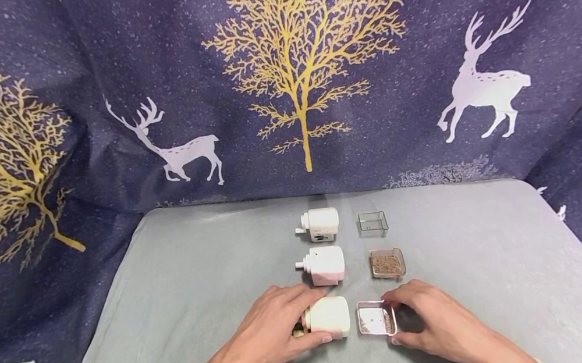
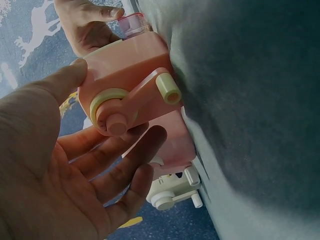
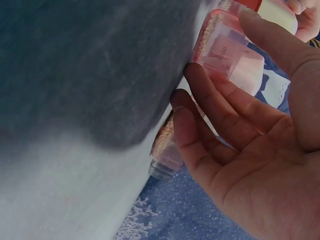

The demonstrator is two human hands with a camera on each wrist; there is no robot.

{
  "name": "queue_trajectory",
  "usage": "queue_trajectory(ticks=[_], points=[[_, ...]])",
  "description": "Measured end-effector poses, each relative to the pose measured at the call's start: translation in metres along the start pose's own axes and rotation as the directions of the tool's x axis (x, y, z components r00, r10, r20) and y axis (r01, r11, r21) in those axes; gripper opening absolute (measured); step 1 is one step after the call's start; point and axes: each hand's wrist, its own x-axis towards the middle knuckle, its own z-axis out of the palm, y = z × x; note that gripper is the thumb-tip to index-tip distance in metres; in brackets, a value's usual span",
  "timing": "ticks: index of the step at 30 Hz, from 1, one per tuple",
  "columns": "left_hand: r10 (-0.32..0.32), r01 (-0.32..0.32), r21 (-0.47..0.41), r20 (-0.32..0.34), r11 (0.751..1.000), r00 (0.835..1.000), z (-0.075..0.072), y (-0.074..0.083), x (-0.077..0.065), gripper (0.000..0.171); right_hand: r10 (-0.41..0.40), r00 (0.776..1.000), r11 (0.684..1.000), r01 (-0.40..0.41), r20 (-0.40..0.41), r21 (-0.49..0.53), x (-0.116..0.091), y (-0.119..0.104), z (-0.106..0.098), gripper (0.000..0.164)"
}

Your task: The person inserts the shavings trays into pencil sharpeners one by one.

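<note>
My left hand (image 1: 270, 326) grips the nearest hand-crank pencil sharpener (image 1: 330, 318), thumb on one side and fingers on the other. In the left wrist view that sharpener (image 2: 125, 65) looks orange-pink, and its crank handle (image 2: 170, 90) faces my palm. Just right of its body, a small clear shavings drawer (image 1: 374, 318) with a pinkish rim sits apart from it. Some shavings lie along the drawer's edges. My right hand (image 1: 436, 322) pinches this drawer's right end between thumb and forefinger, while the other fingers (image 3: 187, 137) curve loosely beside it.
Farther back stand a pink-and-white sharpener (image 1: 326, 265) and a white one (image 1: 323, 224), cranks to the left. To their right lie a drawer (image 1: 403, 261) full of brown shavings and a clear drawer (image 1: 373, 214). Grey cloth (image 1: 198, 260) covers the table before a deer-and-tree curtain (image 1: 373, 156).
</note>
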Motion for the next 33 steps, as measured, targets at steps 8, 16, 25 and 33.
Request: queue_trajectory(ticks=[8, 16, 25, 33], points=[[-0.007, 0.007, -0.002, 0.011, 1.0, 1.0, 0.0004, -0.0001, 0.0011, 0.061, -0.03, 1.0, 0.999, 0.03, -0.008, 0.016, 0.0027, -0.0019, 0.0014, 0.055], [-0.008, 0.008, -0.025, 0.003, 1.0, 1.0, -0.001, 0.0017, 0.0024, 0.058, -0.056, 0.998, 0.998, 0.056, -0.012, 0.028, 0.0052, -0.0046, 0.0029, 0.052], [0.007, -0.007, 0.0, -0.009, 1.0, 1.0, 0.001, 0.0003, 0.0018, 0.059, -0.064, 0.998, 0.997, 0.064, -0.008, 0.037, 0.0083, -0.0079, 0.0057, 0.051], [-0.002, 0.002, -0.001, -0.006, 1.0, 1.0, 0.0009, 0.0, 0.001, 0.059, -0.069, 0.998, 0.996, 0.07, -0.009, 0.048, 0.01, -0.0095, 0.0079, 0.051]])
